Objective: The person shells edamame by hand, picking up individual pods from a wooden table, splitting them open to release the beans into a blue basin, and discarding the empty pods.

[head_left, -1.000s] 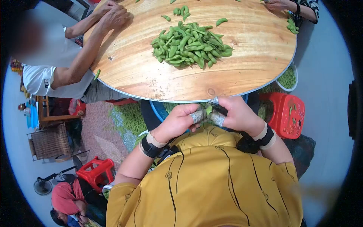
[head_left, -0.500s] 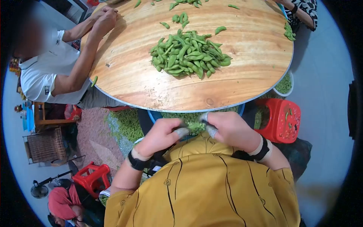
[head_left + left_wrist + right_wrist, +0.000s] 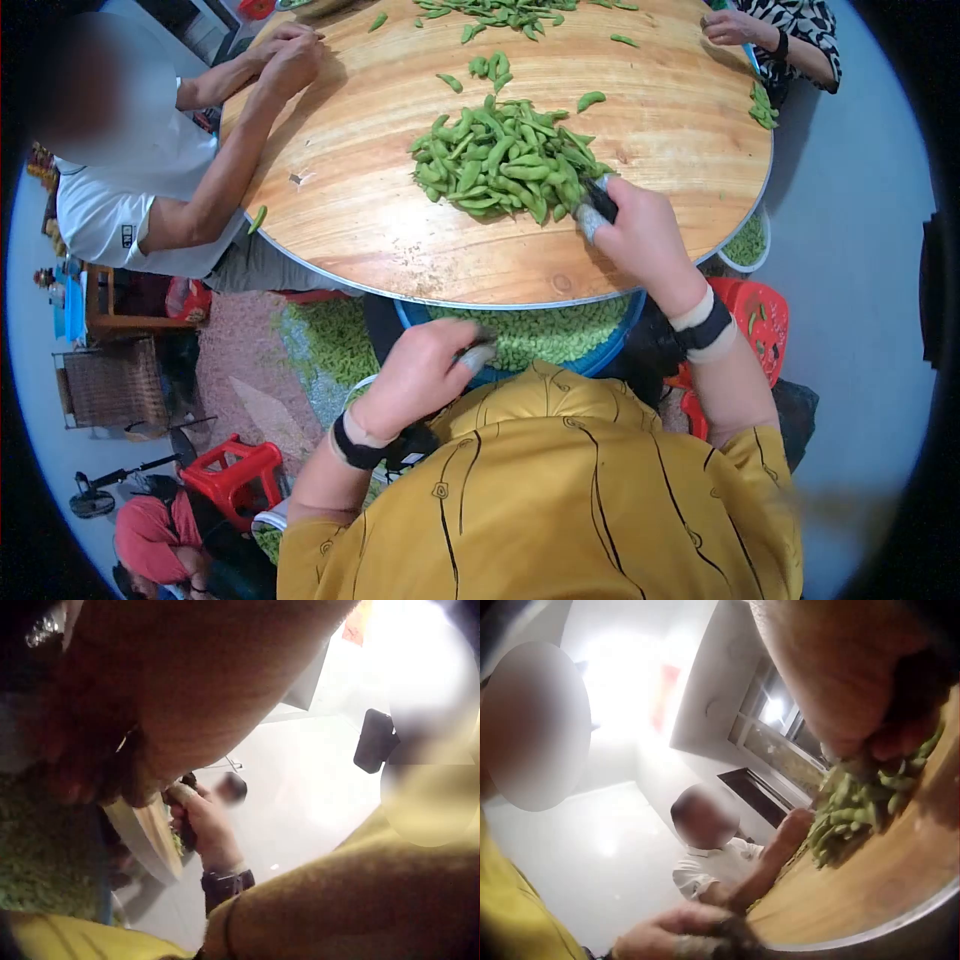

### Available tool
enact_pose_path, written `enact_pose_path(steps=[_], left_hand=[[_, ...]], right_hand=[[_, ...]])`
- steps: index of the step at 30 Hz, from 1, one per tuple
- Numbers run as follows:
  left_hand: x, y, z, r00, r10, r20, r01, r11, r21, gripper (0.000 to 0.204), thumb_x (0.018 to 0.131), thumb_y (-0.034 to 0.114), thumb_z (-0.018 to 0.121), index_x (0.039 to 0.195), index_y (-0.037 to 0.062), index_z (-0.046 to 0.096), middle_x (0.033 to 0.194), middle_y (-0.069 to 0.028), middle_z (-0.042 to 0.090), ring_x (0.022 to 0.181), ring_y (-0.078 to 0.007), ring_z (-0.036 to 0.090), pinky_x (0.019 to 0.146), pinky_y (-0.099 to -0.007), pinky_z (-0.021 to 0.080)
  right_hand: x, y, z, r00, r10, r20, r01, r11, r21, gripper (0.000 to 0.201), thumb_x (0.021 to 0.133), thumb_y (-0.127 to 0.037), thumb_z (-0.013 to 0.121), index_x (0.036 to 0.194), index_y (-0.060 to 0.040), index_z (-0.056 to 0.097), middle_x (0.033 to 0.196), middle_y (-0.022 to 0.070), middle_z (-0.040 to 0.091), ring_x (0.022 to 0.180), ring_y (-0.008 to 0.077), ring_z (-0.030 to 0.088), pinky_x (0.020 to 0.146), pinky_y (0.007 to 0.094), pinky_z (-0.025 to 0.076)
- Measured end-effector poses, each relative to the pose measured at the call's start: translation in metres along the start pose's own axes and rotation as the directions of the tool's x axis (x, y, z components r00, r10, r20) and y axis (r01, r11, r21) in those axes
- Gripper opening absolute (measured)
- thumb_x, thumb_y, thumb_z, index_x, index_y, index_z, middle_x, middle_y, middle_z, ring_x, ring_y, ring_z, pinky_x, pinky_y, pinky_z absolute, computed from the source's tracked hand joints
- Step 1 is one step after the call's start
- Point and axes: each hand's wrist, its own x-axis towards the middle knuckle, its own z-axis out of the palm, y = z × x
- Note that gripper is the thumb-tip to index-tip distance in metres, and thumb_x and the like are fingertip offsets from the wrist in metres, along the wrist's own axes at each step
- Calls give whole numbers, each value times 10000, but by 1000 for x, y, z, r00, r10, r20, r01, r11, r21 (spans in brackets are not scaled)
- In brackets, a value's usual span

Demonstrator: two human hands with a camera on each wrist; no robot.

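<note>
The right hand [image 3: 640, 235] has left the lap and reached the edamame pile [image 3: 505, 160] on the desk [image 3: 350, 200], fingers closing on pods; the left hand [image 3: 425, 370] stays loosely curled over the blue basin [image 3: 610, 345].

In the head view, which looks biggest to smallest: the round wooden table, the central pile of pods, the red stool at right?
1. Round wooden table, by far.
2. Central pile of pods.
3. Red stool, partly hidden and lower down, farther from the camera, so this last ranking is unsure.
</note>
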Motion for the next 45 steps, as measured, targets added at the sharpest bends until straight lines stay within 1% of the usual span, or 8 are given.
enact_pose_path(steps=[3,6,9,16,32,38,40,45], left_hand=[[30,12,14,997,-48,-58,21,921,-390,171,906,145,538,934,-4,615,728,-72,608,588,-181,566,555,-296,464],[60,30,18,969,-245,-34,164,742,-650,219,947,138,477,1057,4,612,790,-27,641,651,-62,571,545,-223,454],[73,24,29,971,-228,76,202,603,-771,246,960,151,453,1108,20,600,830,-26,656,683,-54,590,532,-184,443],[65,28,29,941,-338,-27,180,566,-805,183,900,58,564,1070,7,607,843,-18,655,677,-50,581,534,-188,445],[65,34,39,948,-317,-27,238,763,-601,177,841,-16,552,1003,-29,621,777,-60,665,621,-77,605,552,-221,488],[62,28,36,985,48,-166,-45,999,21,131,877,21,571,997,-17,608,789,-33,645,634,-81,584,574,-225,485],[59,19,41,979,-190,74,188,702,-687,138,878,30,578,1007,-16,597,802,-68,651,628,-105,593,566,-227,486],[53,8,36,935,-142,324,347,191,-918,209,862,49,618,1056,-12,565,812,-85,632,621,-115,581,533,-223,466]], right_hand=[[-17,-4,-4,999,-8,50,0,987,162,175,787,-169,643,795,-3,587,634,174,599,555,334,592,520,407,467],[-33,-18,-10,836,189,514,-527,537,659,103,863,-122,588,873,-21,606,643,-18,565,532,30,512,446,218,407],[-44,-21,-7,777,96,622,-599,417,684,101,861,-84,550,913,-33,619,697,-14,601,543,38,528,474,212,435],[-63,-19,-11,861,192,470,-470,654,593,193,819,-37,523,994,-12,602,771,37,630,573,72,542,500,227,445],[-69,-22,-23,799,80,596,-582,354,732,459,841,-31,429,1298,-56,466,792,7,596,492,41,469,430,194,413],[-69,-13,-15,747,54,663,-652,255,714,357,906,-66,447,1256,-79,516,750,-12,565,483,27,451,405,187,364],[-72,-14,-16,715,51,697,-695,159,701,333,921,-74,450,1244,-86,529,735,-17,553,479,24,446,402,185,353],[-70,-24,-28,624,-7,782,-781,-27,623,312,933,-91,462,1234,-94,544,713,-29,535,470,22,427,405,173,348]])
